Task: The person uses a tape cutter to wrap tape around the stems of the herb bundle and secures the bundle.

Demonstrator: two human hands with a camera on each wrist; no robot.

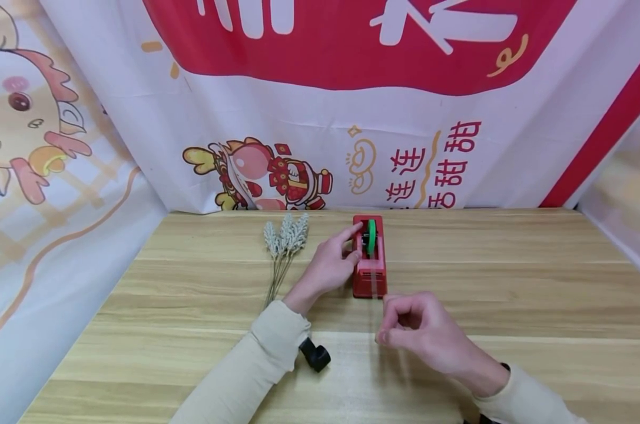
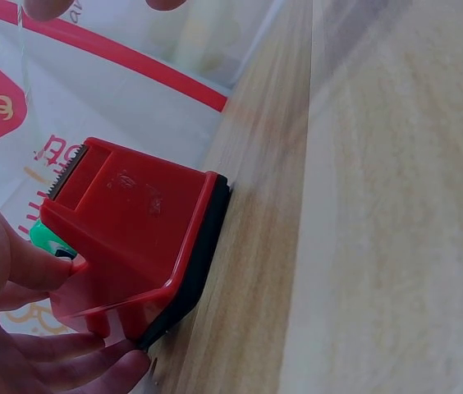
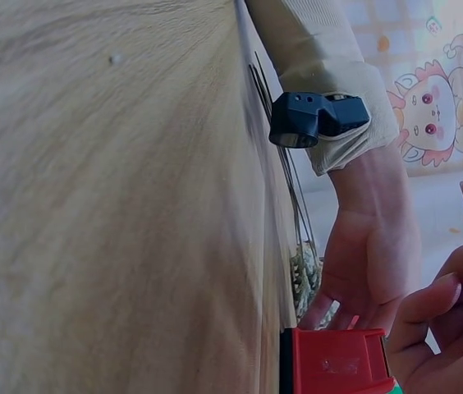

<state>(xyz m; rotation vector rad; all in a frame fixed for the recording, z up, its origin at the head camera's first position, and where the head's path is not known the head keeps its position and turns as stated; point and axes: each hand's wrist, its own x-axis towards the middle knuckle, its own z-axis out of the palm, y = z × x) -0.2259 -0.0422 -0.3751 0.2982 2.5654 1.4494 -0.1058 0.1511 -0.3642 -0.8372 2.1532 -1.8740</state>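
Observation:
A red tape dispenser [image 1: 370, 287] with a green roll [image 1: 372, 237] stands on the wooden table, its toothed cutter facing the person. My left hand [image 1: 330, 265] grips it from the left side, thumb near the roll and fingers along the wall, as the left wrist view shows. A clear strip of tape [image 1: 374, 312] stretches from the dispenser toward the person. Its free end is pinched between the thumb and curled fingers of my right hand [image 1: 425, 335], just in front of and to the right of the dispenser.
Dried flower stems with pale grey-green heads [image 1: 287, 235] lie left of the dispenser, partly behind the left forearm. A black wrist camera [image 1: 317, 356] sits at the left cuff. A printed cloth [image 1: 298, 112] hangs along the table's back edge.

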